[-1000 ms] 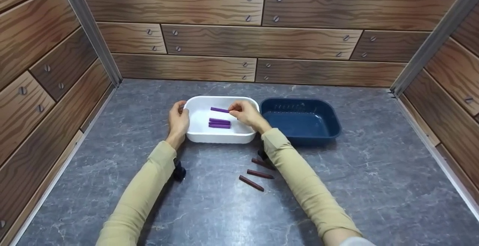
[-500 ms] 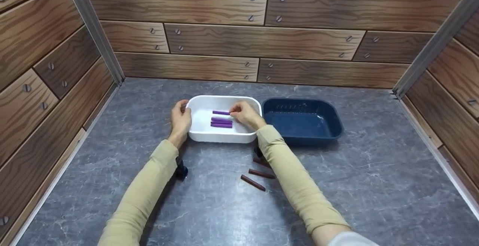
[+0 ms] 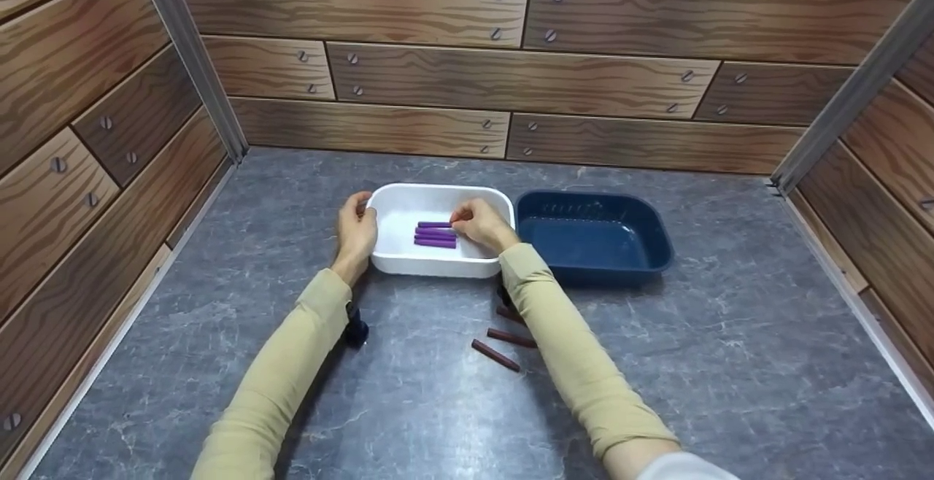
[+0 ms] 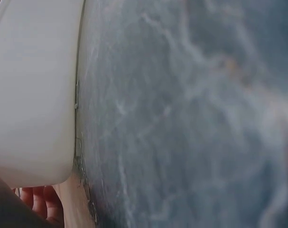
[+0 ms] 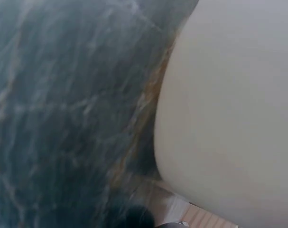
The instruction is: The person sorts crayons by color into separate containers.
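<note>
In the head view a white tray (image 3: 441,267) stands on the table, its left end held by my left hand (image 3: 356,233). The fingers of that hand show behind the tray's corner in the left wrist view. My right hand (image 3: 481,225) reaches over the right rim and pinches the right end of a purple crayon (image 3: 433,225) inside the tray. Just in front of it, more purple crayons (image 3: 435,244) lie side by side on the tray floor. The right wrist view shows only the tray's outer wall (image 5: 229,104) and the table, with the fingers hidden.
Against the tray's right side stands a dark blue tray (image 3: 606,274). Several brown crayons lie on the grey table under and beside the right forearm, such as the nearest brown crayon (image 3: 495,355). Wood-patterned walls (image 3: 408,75) enclose the back and sides.
My right hand has brought the pinched purple crayon nearer to the row of purple crayons, and it lies more nearly parallel to them. The left hand keeps its hold. The head view has shifted slightly.
</note>
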{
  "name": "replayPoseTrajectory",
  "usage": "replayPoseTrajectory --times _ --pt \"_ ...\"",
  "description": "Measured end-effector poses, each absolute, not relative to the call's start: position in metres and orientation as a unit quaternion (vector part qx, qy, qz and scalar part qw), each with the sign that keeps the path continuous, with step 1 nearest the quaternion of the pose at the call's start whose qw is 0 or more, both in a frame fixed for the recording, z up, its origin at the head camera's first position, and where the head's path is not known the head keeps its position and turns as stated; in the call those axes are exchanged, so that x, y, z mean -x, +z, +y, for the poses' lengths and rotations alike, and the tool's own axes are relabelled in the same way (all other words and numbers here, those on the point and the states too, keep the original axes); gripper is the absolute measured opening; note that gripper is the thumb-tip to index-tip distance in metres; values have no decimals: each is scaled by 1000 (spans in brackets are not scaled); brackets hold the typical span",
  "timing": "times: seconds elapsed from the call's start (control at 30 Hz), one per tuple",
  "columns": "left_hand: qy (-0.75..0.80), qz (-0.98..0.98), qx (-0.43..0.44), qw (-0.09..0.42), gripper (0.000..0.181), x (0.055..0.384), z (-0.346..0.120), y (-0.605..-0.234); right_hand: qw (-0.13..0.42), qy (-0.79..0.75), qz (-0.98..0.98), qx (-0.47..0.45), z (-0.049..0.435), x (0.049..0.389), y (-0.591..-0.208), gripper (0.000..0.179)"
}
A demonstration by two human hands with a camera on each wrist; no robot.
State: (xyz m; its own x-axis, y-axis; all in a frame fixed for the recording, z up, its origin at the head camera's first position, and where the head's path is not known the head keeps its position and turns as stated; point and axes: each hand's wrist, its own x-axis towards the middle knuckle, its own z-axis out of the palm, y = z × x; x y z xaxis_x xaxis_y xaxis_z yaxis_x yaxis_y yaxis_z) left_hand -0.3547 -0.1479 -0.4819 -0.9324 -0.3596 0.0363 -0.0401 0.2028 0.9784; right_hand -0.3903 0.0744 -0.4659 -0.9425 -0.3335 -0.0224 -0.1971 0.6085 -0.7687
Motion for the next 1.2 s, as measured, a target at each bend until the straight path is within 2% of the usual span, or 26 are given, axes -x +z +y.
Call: replayPoseTrajectory --times 0.73,1.03,1.2 --pt "-614 -767 -127 137 38 356 -145 -477 81 -404 896 165 76 395 -463 23" --pt "-617 -763 -138 133 38 353 -147 -481 72 -425 886 173 73 393 -467 26" --pt "-624 -756 -145 134 37 353 -146 -481 47 -470 862 182 72 389 -461 25"
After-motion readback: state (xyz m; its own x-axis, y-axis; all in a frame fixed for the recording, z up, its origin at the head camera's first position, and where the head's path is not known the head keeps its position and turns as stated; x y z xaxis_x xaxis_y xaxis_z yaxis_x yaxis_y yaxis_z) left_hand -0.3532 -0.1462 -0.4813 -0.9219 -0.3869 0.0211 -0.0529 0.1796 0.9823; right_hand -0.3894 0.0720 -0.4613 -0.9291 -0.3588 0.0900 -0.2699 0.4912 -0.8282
